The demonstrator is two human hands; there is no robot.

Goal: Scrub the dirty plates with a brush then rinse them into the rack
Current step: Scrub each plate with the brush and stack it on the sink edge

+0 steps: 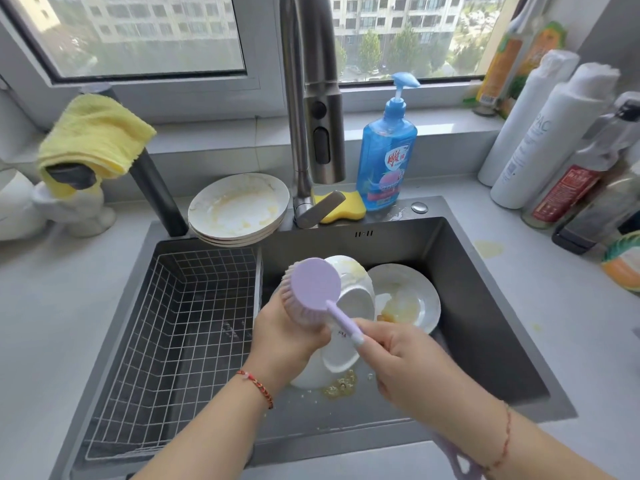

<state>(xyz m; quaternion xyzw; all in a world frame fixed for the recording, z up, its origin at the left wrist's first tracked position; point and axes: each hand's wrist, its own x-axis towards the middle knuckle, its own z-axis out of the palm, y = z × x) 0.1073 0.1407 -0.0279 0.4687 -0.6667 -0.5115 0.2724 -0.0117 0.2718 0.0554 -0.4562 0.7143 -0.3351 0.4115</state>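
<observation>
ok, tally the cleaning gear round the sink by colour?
Yellow: 2, folded yellow cloth, yellow sponge
Blue: 1, blue pump soap bottle
Lilac: 1, round lilac plastic brush, gripped by the right hand; the left hand holds a white ceramic dish
Total: 4

Lilac brush (pixel 315 284), white plates (pixel 353 306)

Both forearms reached forward over the sink. The left hand (pixel 287 336) curled round a tilted white plate (pixel 349 327), while the right hand (pixel 398 358) gripped the lilac brush (pixel 313 282) by its handle.
</observation>
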